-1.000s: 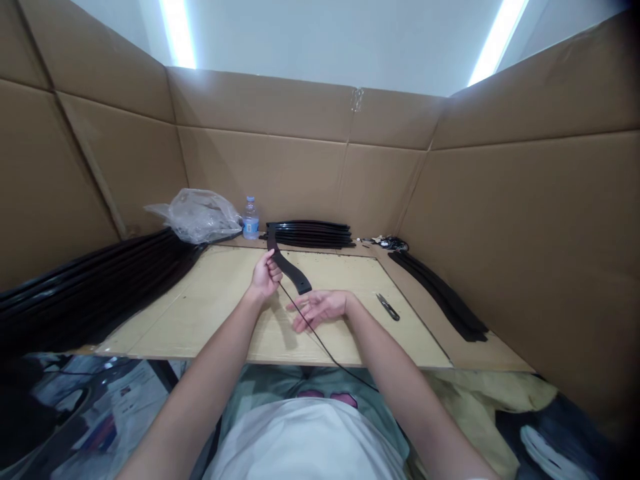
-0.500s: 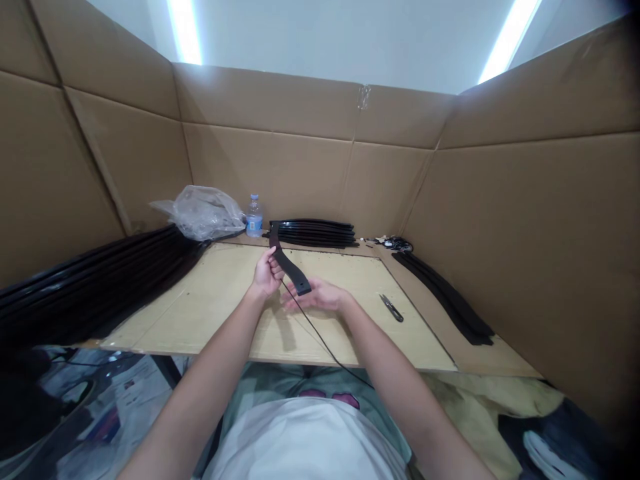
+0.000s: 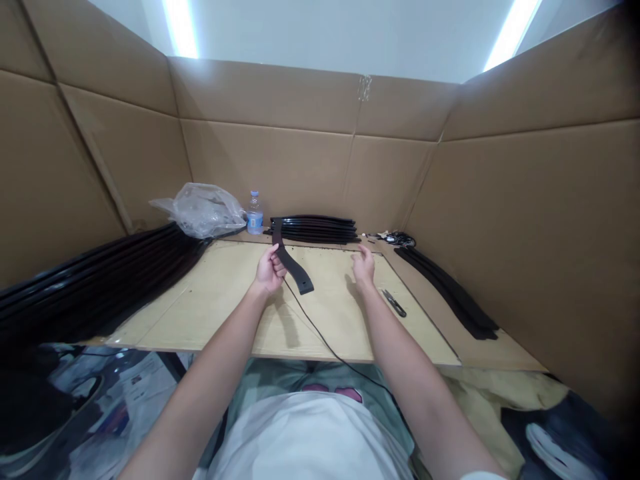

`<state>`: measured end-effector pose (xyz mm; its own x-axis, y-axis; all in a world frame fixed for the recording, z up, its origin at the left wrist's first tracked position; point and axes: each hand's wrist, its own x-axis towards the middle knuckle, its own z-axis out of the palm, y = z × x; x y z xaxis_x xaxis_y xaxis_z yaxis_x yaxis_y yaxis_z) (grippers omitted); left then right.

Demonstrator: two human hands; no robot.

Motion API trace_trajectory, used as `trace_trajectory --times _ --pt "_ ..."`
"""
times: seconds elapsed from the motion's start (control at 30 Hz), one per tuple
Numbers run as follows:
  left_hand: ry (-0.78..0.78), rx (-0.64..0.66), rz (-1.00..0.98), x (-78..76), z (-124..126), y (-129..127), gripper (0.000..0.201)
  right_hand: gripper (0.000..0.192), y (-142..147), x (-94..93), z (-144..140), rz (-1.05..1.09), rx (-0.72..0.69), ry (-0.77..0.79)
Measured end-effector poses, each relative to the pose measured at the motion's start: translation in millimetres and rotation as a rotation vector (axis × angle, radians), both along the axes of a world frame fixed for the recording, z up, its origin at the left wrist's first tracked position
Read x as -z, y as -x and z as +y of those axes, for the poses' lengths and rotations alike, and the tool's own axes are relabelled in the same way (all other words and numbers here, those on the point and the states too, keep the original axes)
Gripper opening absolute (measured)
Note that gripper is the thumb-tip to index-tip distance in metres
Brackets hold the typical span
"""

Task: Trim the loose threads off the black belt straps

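My left hand (image 3: 271, 269) is closed around a curved black strip (image 3: 296, 270), flat and with a small hole near its lower end. A thin black cord (image 3: 320, 335) runs from beside this hand down over the table's front edge toward my lap. My right hand (image 3: 365, 268) is held over the right half of the board, apart from the strip; its fingers are partly bent and spread, and I see nothing in them. A pair of black thread snips (image 3: 395, 303) lies on the board to the right of that wrist.
Black strips are stacked (image 3: 315, 229) at the back, beside a water bottle (image 3: 255, 215) and a clear plastic bag (image 3: 207, 210). More long black strips (image 3: 100, 273) lie at left. Two or so curved strips (image 3: 445, 293) and a small dark tangle (image 3: 397, 238) are at right. Cardboard walls (image 3: 270, 160) enclose the table.
My right hand has moved from under the strip's lower end, away to the right and forward. My left hand still grips the strip in nearly the same place.
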<state>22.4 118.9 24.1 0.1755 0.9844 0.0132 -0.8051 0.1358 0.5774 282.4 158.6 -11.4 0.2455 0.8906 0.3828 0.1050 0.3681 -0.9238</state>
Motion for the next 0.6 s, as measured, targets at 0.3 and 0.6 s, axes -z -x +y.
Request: trace_trajectory --times 0.3,0.6 --pt "-0.01 0.003 0.033 2.2 1 -2 0.045 0.034 10 -15.3 -13 0.371 -0.4 0.058" --pt "-0.014 0.014 0.098 2.4 0 -1 0.048 0.038 -16 -28.2 -32 0.494 -0.619 0.012"
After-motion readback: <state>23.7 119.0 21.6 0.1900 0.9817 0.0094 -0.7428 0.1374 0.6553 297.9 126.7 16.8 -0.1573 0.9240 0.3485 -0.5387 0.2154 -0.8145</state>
